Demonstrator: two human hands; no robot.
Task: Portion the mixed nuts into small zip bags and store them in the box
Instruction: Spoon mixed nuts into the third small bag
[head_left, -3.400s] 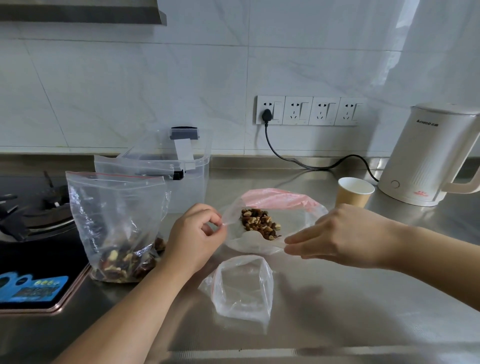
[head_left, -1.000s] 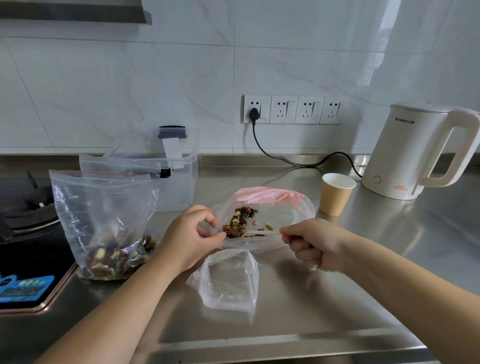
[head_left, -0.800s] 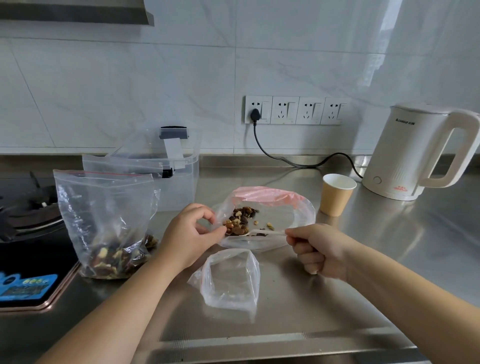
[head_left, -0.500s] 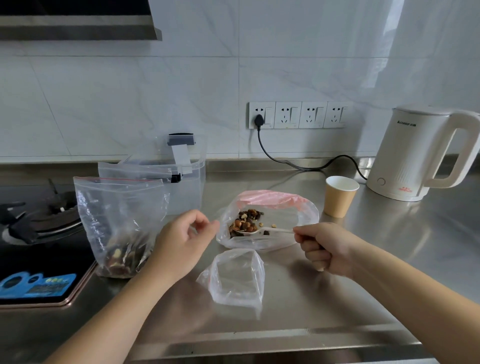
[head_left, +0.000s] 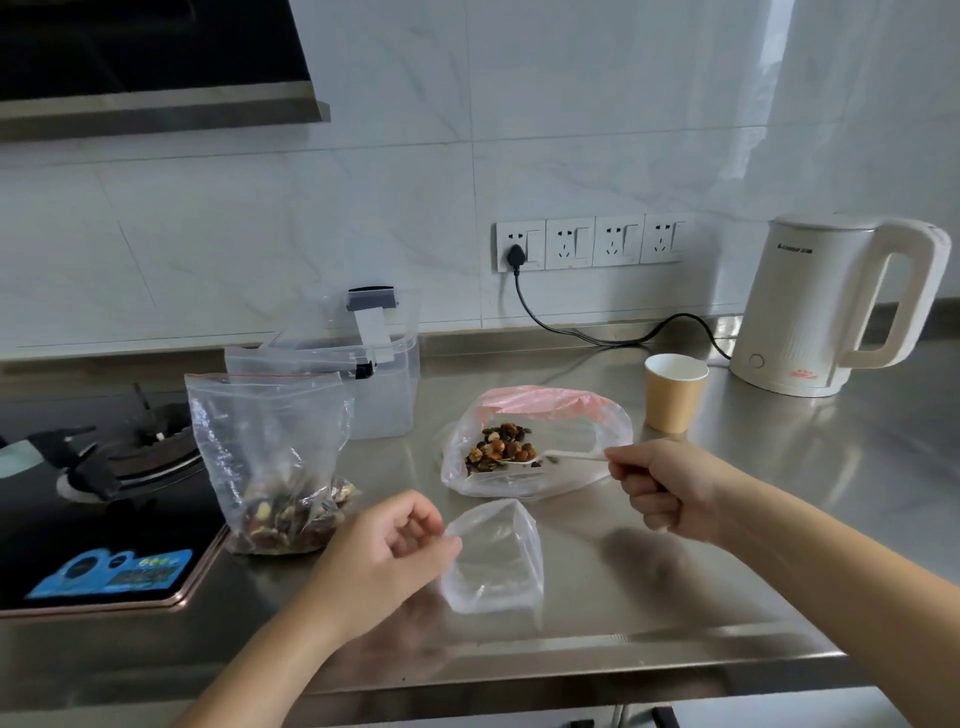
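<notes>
A person portions mixed nuts (head_left: 500, 447) at a stainless-steel tabletop (head_left: 727, 545), seen from the head camera: the right hand (head_left: 667, 488), fingers curled tight round the handle of a white plastic spoon (head_left: 561, 457), has the bowl laid among the nuts inside a crumpled clear bag with a pink lip (head_left: 535, 441) at centre, while the left hand (head_left: 387, 545) pinches the mouth edge of the small zip bag (head_left: 493, 556) at about 6 o'clock of it, the two hands well apart. The scoop would likely go best if the spoon is lifted level and carried low across the short gap, and the left hand tugs the limp mouth wide and upward first; the film is thin, glossy and slack, so it may fold shut or slide on the smooth metal. The nuts are small, irregular brown and tan pieces that roll easily, so a heaped spoonful risks spilling. At 9 o'clock a larger red-striped zip bag (head_left: 270, 457) stands upright, wrinkled, with more nuts pooled in its base. Behind it at 11 o'clock sits the clear rigid storage box (head_left: 387, 384), with more bags leaning in it and a grey-clipped lid. A tan paper cup (head_left: 674, 392) stands at 2 o'clock, a cream electric kettle (head_left: 831, 301) beyond it, and a black gas hob (head_left: 98, 483) lies at far left.
</notes>
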